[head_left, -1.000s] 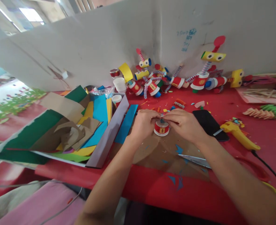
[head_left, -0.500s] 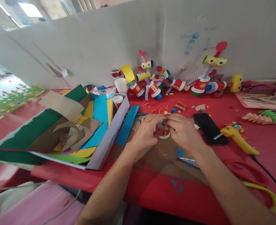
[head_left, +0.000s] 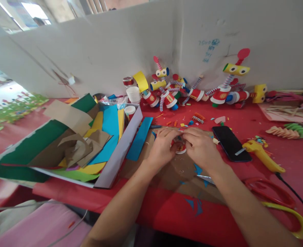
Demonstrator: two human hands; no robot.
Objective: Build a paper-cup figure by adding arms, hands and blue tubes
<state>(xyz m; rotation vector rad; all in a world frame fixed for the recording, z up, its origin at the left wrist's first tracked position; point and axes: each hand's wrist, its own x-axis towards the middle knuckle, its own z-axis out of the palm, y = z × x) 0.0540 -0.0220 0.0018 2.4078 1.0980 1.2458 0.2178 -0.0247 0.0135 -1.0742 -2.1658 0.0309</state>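
Observation:
Both hands meet over the brown cardboard sheet [head_left: 167, 176] on the red table. My left hand [head_left: 162, 147] has its fingers curled around one side of a small red and white paper cup [head_left: 181, 151]. From the other side my right hand [head_left: 200, 145] closes its fingers on the same cup. Most of the cup is hidden behind the fingers; its white rim shows at the bottom. Scissors with red and yellow handles [head_left: 271, 192] lie under my right forearm, their blade on the cardboard. Blue paper scraps [head_left: 198, 169] are scattered close to the hands.
An open box [head_left: 119, 154] of coloured paper stands at left, a blue strip [head_left: 140, 139] beside it. At right lie a black phone [head_left: 230, 144] and a yellow glue gun [head_left: 263, 156] with a cord. Several paper-cup figures [head_left: 168, 99] stand along the grey wall [head_left: 102, 55].
My hands stay on the cup and shift only slightly, with the fingers of the right hand turning a little further over it. Nothing else has visibly moved on the table.

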